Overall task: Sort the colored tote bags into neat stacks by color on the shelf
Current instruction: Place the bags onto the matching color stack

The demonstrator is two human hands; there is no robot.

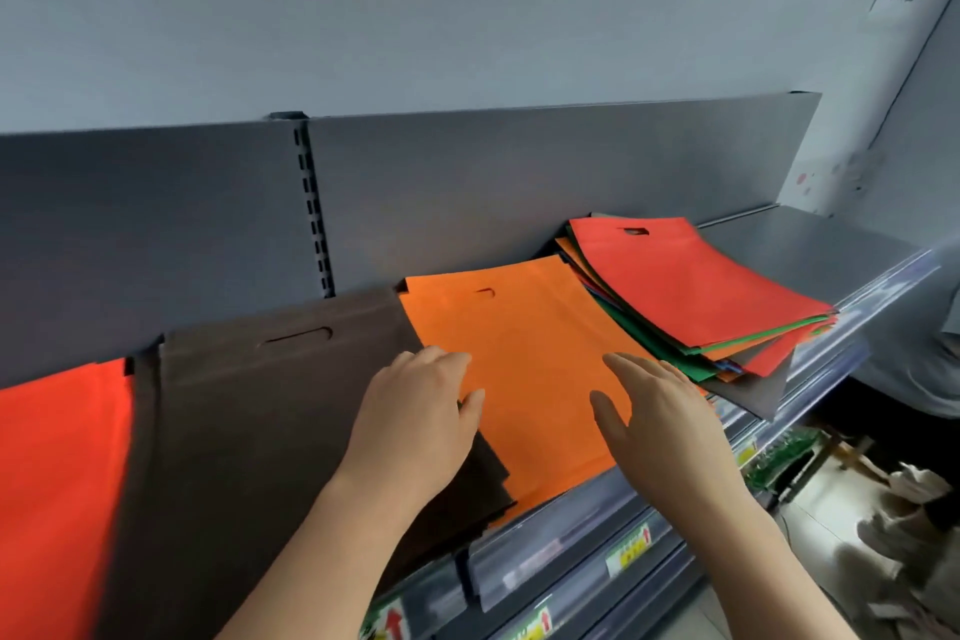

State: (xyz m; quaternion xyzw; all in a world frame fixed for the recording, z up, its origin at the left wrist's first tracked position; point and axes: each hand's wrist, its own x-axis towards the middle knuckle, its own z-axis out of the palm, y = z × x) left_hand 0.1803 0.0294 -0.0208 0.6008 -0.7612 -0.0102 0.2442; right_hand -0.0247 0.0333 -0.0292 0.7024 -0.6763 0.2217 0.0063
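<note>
A red stack (57, 483), brown stack (249, 405) and orange bag (519, 353) lay sorted on the shelf (810, 250), the left hand (415, 411) and right hand (660, 411) flat, perhaps pressing the orange bag, with the mixed pile (701, 286) not yet sorted.

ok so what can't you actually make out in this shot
Head view only:
Mixed pile: the top red bag covers the rest; only edge slivers show, count unclear.
Red stack at left: cut off by the frame's left edge.
Brown stack: partly under the left hand and forearm.
Shelf-edge labels: blurred, unreadable.
Right hand: touching the orange bag or hovering, cannot tell.
</note>
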